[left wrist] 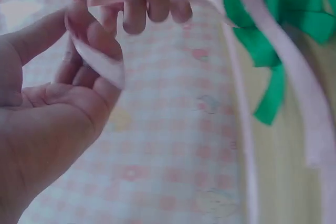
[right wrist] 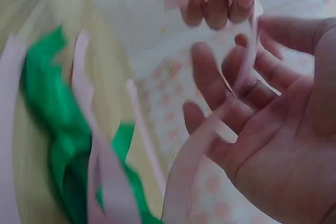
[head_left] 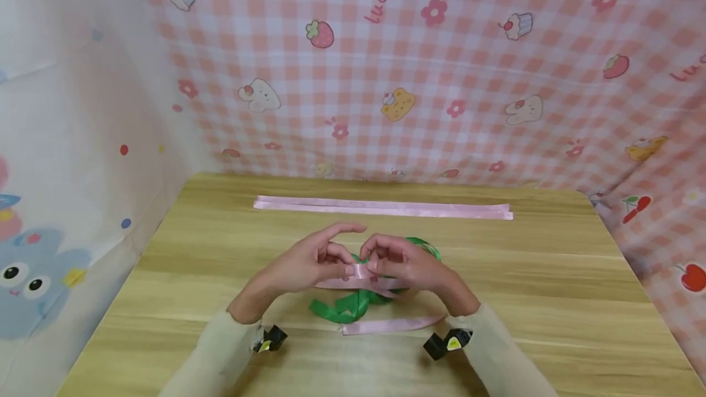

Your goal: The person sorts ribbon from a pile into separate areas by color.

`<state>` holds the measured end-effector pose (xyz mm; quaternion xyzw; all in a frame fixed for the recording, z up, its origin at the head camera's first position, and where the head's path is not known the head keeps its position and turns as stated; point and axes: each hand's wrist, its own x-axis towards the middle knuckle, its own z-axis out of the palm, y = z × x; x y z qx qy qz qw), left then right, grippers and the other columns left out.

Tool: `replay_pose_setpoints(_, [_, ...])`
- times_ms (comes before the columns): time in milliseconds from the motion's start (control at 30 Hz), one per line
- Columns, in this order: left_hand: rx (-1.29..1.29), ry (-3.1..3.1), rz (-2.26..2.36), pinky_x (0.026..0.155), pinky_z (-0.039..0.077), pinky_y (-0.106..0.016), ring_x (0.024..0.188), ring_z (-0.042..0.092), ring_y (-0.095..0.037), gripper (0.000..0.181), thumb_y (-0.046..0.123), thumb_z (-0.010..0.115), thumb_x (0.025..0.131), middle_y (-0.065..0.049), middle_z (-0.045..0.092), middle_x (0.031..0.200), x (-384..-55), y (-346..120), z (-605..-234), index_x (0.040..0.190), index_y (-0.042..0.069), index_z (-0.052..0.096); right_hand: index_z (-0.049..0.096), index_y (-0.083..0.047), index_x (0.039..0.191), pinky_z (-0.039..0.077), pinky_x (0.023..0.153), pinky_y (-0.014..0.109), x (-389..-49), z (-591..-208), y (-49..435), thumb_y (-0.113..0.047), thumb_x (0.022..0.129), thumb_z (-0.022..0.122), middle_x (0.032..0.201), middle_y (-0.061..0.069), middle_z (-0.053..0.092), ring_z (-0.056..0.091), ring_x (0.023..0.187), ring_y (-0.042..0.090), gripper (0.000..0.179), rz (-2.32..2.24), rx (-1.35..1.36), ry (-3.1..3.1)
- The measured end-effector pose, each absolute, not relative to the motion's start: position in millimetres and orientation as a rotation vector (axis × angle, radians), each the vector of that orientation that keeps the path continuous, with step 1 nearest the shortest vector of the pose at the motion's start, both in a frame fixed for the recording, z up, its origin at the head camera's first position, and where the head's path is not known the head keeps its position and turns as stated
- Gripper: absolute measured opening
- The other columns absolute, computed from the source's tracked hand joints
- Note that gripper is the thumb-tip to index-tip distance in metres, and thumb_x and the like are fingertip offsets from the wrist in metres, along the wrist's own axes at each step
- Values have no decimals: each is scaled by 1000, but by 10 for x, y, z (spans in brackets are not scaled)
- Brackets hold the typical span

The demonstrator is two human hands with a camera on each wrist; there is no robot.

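Low over the middle of the table, my left hand (head_left: 309,260) and right hand (head_left: 408,264) face each other. Between them a short stretch of pink ribbon (head_left: 361,271) is pinched, thumb against finger on each side. The left index finger reaches out past the ribbon in the head view. In the left wrist view, a ribbon end (left wrist: 100,62) sticks out across the left fingers. From the right hand, a length of the ribbon (right wrist: 181,182) trails down in the right wrist view. Beneath both hands lies a loose heap of green ribbon (head_left: 339,310), with pink ribbon across it.
Closer to the table's front edge lies another pink ribbon strip (head_left: 391,325). Long pink strips (head_left: 386,207) stretch side by side near the back edge of the wooden table (head_left: 182,299). A pink checked cloth (head_left: 353,78) hangs behind, and a white printed cloth (head_left: 83,109) at the left.
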<state>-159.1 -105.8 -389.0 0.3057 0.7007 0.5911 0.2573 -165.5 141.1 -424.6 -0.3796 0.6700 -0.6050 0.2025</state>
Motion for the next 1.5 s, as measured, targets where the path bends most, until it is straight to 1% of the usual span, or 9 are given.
replay_pose_setpoints(100, [853, 1896, 1616, 79, 57, -37, 88, 68, -35, 61, -1, 62, 95, -18, 72, 99, -1515, -1126, -3765, 148, 16, 39, 52, 7, 108, 39, 48, 30, -1557, -4108, 1406, 0, 99, 53, 72, 19, 48, 47, 60, 20, 11, -1758, -1092, 1782])
replay_pose_setpoints(200, [873, 1951, 1601, 76, 58, -40, 81, 69, -24, 55, 1, 62, 96, -20, 71, 99, -1448, -1209, -3644, 145, 15, 43, 51, 8, 109, 34, 43, 27, -1494, -3971, 1459, 2, 99, 53, 70, 17, 45, 39, 53, 16, 11, -1799, -1087, 1782])
replay_pose_setpoints(467, [910, 2312, 1428, 59, 52, -27, 76, 68, -21, 45, 4, 63, 96, 1, 72, 92, -1345, -1533, -3479, 137, 18, 51, 59, -6, 113, 40, 44, 25, -1429, -3841, 1900, 10, 96, 53, 82, 4, 59, 44, 55, 15, 23, -1836, -1090, 2023])
replay_pose_setpoints(767, [828, 2393, 1488, 52, 48, -27, 67, 64, -16, 34, 4, 63, 96, -1, 72, 91, -1367, -1936, -3457, 128, 12, 57, 56, -7, 116, 25, 38, 35, -1299, -3670, 2431, 14, 97, 47, 85, -3, 62, 28, 49, 22, 30, -1854, -975, 2041])
replay_pose_setpoints(967, [857, 2589, 1542, 55, 51, -28, 65, 62, -13, 25, 1, 66, 93, 2, 70, 84, -1320, -2091, -3465, 116, 9, 62, 56, -4, 116, 34, 46, 37, -1309, -3586, 2666, 17, 96, 47, 85, 1, 63, 42, 58, 20, 30, -1808, -1002, 2105])
replay_pose_setpoints(1200, [925, 2491, 1703, 63, 56, -27, 71, 65, -13, 29, -10, 61, 92, 1, 70, 87, -1328, -2253, -3527, 119, 2, 60, 57, -5, 114, 33, 46, 35, -1220, -3546, 3035, 17, 95, 48, 85, 1, 65, 47, 61, 15, 30, -1761, -896, 2205])
replay_pose_setpoints(1367, [998, 2387, 1885, 62, 55, -24, 70, 66, -13, 30, -17, 60, 89, -1, 72, 89, -1342, -2401, -3553, 115, -2, 60, 58, -2, 112, 48, 58, 26, -1138, -3535, 3302, 20, 95, 45, 91, 1, 69, 61, 74, 8, 30, -1776, -846, 2228])
replay_pose_setpoints(1433, [1059, 2259, 1957, 64, 55, -23, 71, 66, -14, 32, -20, 57, 89, -4, 72, 90, -1352, -2470, -3553, 116, -3, 59, 58, -1, 112, 51, 65, 25, -1122, -3535, 3388, 21, 94, 44, 92, 1, 69, 65, 81, 8, 31, -1782, -847, 2230])
replay_pose_setpoints(1500, [1092, 2144, 1998, 67, 56, -23, 74, 67, -13, 35, -22, 53, 90, -6, 72, 93, -1362, -2528, -3553, 119, -1, 58, 58, 0, 112, 49, 62, 26, -1113, -3541, 3466, 23, 93, 43, 92, 1, 70, 65, 81, 6, 33, -1805, -862, 2212])
